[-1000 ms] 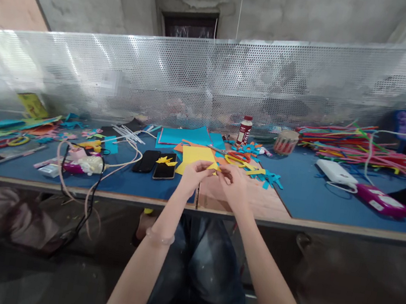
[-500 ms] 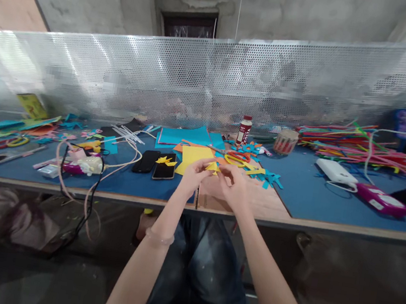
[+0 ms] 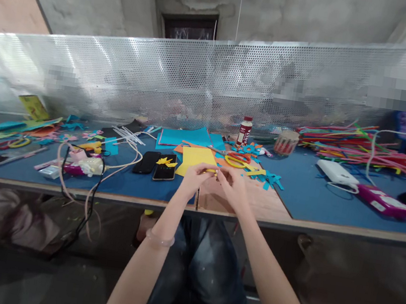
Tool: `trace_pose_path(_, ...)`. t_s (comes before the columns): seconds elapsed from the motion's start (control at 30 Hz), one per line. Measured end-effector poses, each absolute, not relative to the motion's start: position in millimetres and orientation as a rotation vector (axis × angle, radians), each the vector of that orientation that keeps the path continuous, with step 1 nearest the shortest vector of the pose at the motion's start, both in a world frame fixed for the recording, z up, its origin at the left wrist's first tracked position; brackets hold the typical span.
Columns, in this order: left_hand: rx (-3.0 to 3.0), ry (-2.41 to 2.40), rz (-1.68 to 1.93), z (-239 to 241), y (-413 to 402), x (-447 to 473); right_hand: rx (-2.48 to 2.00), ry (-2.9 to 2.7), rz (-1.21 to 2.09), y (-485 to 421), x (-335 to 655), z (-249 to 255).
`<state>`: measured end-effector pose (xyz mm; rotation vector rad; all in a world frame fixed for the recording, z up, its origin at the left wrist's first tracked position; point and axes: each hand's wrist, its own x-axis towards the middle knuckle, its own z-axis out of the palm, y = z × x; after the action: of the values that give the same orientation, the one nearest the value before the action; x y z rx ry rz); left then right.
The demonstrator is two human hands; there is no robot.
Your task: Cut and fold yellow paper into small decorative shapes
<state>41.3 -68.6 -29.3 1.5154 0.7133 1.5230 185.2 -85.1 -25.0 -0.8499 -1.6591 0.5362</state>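
My left hand (image 3: 195, 177) and my right hand (image 3: 235, 187) meet in front of me, thumbs and fingertips closed on a small yellow piece (image 3: 210, 170), which looks like paper. My left fingers have its left side and my right fingertips pinch close to its right end; most of it is hidden by my own fingers, so I can't tell its exact shape or folds. I'd expect it to weigh next to nothing, springy along a crease but soft across a flat face, quick to crumple or tear if I squeeze or pull hard. Dry paper shouldn't slip much, so a light pinch at the edges, one hand at each end, ought to serve better than pressing on the middle. The piece is above the bare wooden board (image 3: 249, 199), near the front edge of the yellow sheet (image 3: 196, 157). To my left, yellow cut-outs (image 3: 166, 162) lie on a phone (image 3: 163, 173), with a black phone (image 3: 146, 163) just beside it. Beyond my right hand lie yellow-handled scissors (image 3: 235, 162) and blue paper strips (image 3: 274, 180), and farther back stands a bottle (image 3: 245, 131) with a dark red cap.
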Motion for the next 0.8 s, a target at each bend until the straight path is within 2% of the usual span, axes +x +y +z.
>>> trace_pose_path(0.33,1.597,0.726,1.442,-26.5,-74.7,41.0,-0.783,-1.564,0.784,-76.4,189.6,-28.0)
trace_pose_path(0.8,1.549,0.771,1.526,-27.1,-69.5,41.9,-0.776,-1.489,0.924,-76.1,190.5,-27.5)
